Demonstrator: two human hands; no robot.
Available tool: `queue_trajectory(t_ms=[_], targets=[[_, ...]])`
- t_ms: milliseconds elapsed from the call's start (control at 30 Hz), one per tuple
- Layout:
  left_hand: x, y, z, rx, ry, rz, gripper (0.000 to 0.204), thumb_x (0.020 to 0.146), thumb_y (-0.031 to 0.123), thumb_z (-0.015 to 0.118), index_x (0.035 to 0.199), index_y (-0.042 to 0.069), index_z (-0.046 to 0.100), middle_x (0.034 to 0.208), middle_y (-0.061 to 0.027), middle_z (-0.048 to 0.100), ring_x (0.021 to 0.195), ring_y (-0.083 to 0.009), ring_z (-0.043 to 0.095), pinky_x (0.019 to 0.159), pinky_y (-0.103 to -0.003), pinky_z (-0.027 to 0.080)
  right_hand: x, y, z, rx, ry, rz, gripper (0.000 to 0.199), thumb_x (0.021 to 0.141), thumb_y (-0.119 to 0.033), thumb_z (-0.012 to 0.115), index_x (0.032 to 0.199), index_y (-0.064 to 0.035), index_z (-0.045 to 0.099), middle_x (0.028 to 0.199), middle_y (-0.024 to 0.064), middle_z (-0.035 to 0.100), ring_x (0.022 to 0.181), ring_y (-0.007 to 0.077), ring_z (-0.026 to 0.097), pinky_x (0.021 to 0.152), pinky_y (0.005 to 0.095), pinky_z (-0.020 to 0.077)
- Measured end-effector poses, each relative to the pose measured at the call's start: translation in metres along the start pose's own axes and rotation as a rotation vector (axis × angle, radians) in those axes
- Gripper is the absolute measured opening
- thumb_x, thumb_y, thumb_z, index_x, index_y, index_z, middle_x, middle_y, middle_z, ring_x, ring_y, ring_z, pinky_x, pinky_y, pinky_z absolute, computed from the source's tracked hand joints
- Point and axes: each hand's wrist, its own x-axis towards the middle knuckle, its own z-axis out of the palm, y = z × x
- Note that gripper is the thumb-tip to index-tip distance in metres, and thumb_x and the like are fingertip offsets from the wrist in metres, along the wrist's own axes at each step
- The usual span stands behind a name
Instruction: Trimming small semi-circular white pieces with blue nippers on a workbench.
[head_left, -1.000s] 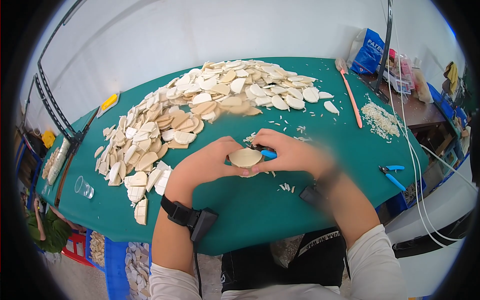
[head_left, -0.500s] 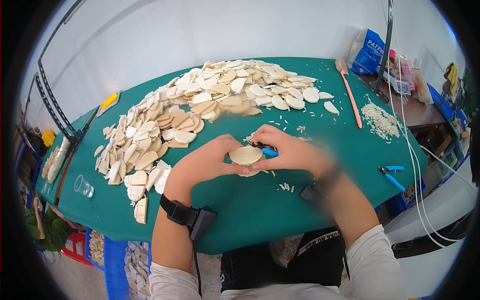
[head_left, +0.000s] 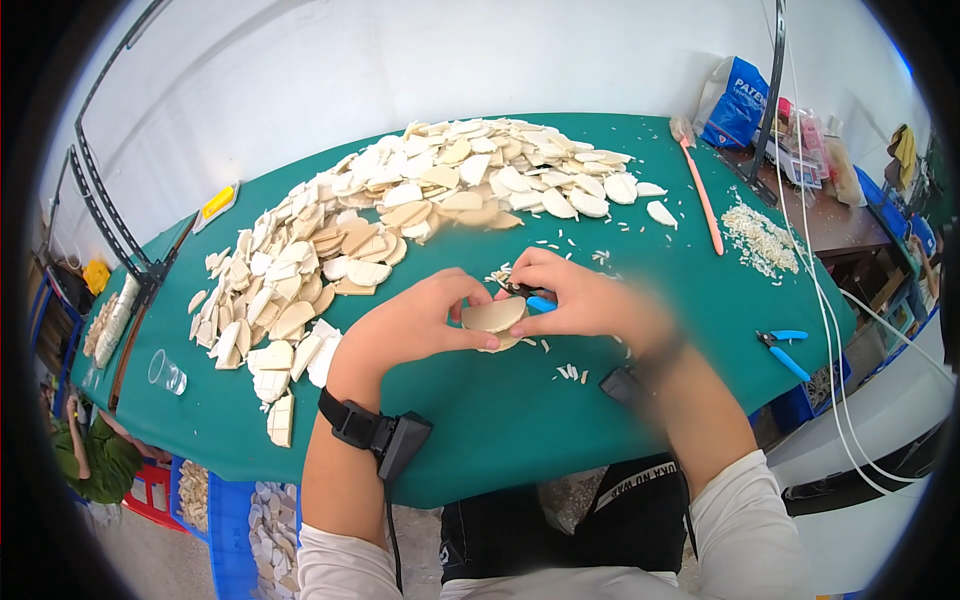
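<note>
Lying at far left on the green table (head_left: 480, 440): clear plastic cup (head_left: 166, 371), tipped on its side; beyond it a yellow flat tool (head_left: 218, 203) near the table's back edge.

Spreading across left and centre: large heap of cream, flat, shell-like pieces (head_left: 400, 215), overlapping loosely.

Gripping at centre: left hand (head_left: 415, 325), fingers curled closed around the near edge of one rounded cream piece (head_left: 492, 316), held just above the cloth before the body. Looking thin, stiff and light, probably brittle at the rim; best taken by opposite edges, thumb under, not by the middle.

Closing beside it: right hand (head_left: 580, 300), pinched on a small blue-handled cutter (head_left: 530, 298) touching the piece's far edge; the blades possibly biting, too blurred to tell.

Scattering beneath: pale trimmings (head_left: 570, 372).

Resting further right: pink stick (head_left: 703, 195), blue-handled pliers (head_left: 782, 347), mound of small chips (head_left: 760, 240).

Standing at upper right: blue and white printed bag (head_left: 738, 100), slumping, pouch-shaped.
</note>
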Motion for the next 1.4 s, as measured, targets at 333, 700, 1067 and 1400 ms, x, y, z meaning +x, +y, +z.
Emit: queue_trajectory(t_ms=[333,700,1067,1400], targets=[[0.009,-0.008,0.012,0.156,0.041,0.063,0.055,0.076,0.040,0.085,0.111,0.002,0.065,0.112,-0.0115,0.060,0.109,-0.0290,0.060,0.091,-0.038,0.050,0.001,0.004,-0.002,0.057,0.190,-0.028,0.058,0.084,-0.041,0.080,0.123,-0.0025,0.063,0.110,0.0057,0.051,0.099,0.0180,0.051,0.084,0.0302,0.0441],[0.010,0.001,0.016,0.227,-0.098,-0.032,0.056,0.080,0.044,0.078,0.110,-0.001,0.066,0.112,-0.0149,0.061,0.110,-0.0329,0.059,0.092,-0.039,0.050,-0.007,-0.003,-0.006,-0.059,-0.060,0.063,0.055,0.080,-0.038,0.083,0.117,-0.0015,0.064,0.116,0.0108,0.057,0.108,0.0246,0.058,0.091,0.0342,0.0470],[0.011,-0.021,0.020,0.254,-0.058,0.141,0.054,0.069,0.038,0.086,0.100,0.000,0.064,0.100,-0.0155,0.059,0.097,-0.0349,0.059,0.084,-0.042,0.049,0.008,-0.002,0.015,-0.294,-0.055,-0.014,0.042,0.073,-0.026,0.081,0.106,-0.0052,0.064,0.109,0.0099,0.061,0.108,0.0325,0.060,0.090,0.0435,0.0491],[0.019,-0.015,0.025,0.192,-0.021,0.034,0.048,0.068,0.030,0.083,0.099,-0.002,0.064,0.098,-0.0155,0.058,0.090,-0.0339,0.060,0.080,-0.040,0.049,-0.001,0.016,0.004,-0.075,0.060,-0.027,0.049,0.069,-0.027,0.086,0.107,-0.0035,0.067,0.106,0.0108,0.061,0.103,0.0293,0.061,0.088,0.0388,0.0490]])
